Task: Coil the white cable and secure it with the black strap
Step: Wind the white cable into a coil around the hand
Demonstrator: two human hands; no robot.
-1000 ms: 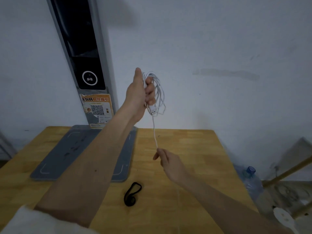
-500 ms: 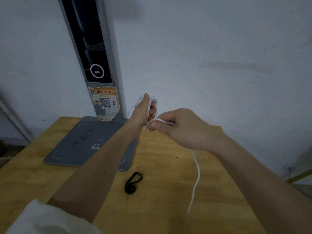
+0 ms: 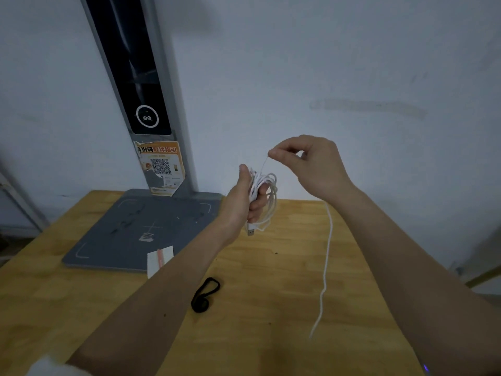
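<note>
My left hand [image 3: 241,202] is raised above the wooden table [image 3: 271,294] and grips a bundle of loops of the white cable [image 3: 267,196]; a USB plug hangs out below the fist. My right hand [image 3: 311,164], up and to the right of the bundle, pinches a strand of the same cable between thumb and forefinger. From there the free tail drops behind my right forearm and trails down over the table. The black strap [image 3: 204,295] lies loose on the table below my left forearm, touched by neither hand.
A grey device with a flat base plate [image 3: 141,229] and a tall upright column [image 3: 135,77] stands at the back left against the wall. A small white paper slip [image 3: 160,260] lies at the plate's front edge. The table's right edge drops off near my right arm.
My left hand came down with the coil from high up. My right hand rose from low over the table, then lifted a strand up and right over the coil; the free tail swung to the right.
</note>
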